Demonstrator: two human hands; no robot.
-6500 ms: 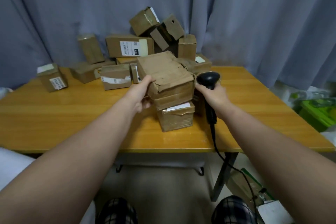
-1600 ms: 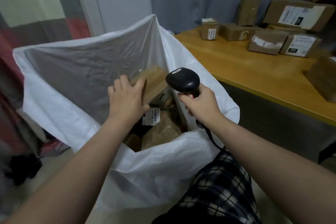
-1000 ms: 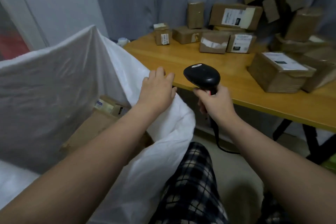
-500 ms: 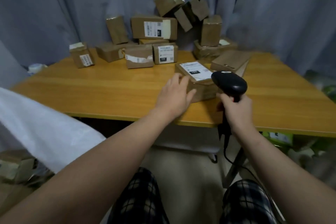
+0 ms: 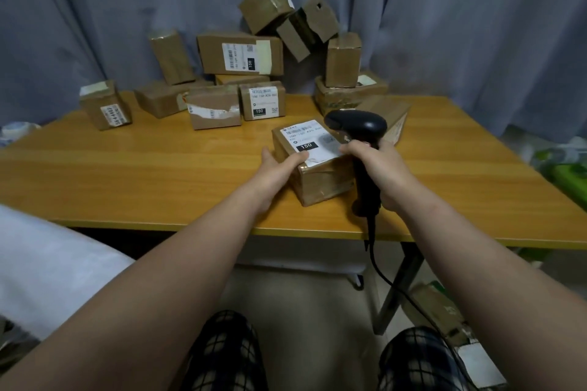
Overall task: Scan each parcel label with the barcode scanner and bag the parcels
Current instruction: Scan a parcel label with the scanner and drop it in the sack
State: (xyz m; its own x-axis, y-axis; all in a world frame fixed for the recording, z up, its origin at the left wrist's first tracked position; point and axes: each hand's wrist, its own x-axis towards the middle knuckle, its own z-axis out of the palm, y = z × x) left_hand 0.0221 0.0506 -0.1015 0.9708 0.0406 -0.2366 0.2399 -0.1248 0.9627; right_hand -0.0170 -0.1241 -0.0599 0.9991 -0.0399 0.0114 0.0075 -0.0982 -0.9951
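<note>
A: Where is the parcel sitting?
B: Parcel (image 5: 327,182) is lying flat near the desk's (image 5: 158,174) front edge, right of middle. Label (image 5: 306,136) is facing up, "150" showing.
A: Hands?
B: Left hand (image 5: 279,167) is gripping the parcel's near-left corner, with the thumb lying on the label and the fingers wrapping the left side. Right hand (image 5: 382,168) is clamping the scanner (image 5: 359,127) by its handle, and the scanner's head is sitting over the label's right end. Cable (image 5: 381,276) is dropping off the front edge.
A: Rest?
B: Other parcels (image 5: 239,54) are piling along the back edge against the curtain (image 5: 476,25). One is standing apart near the back-left corner. Bag (image 5: 47,263) is showing white, lower left, beside the desk.
</note>
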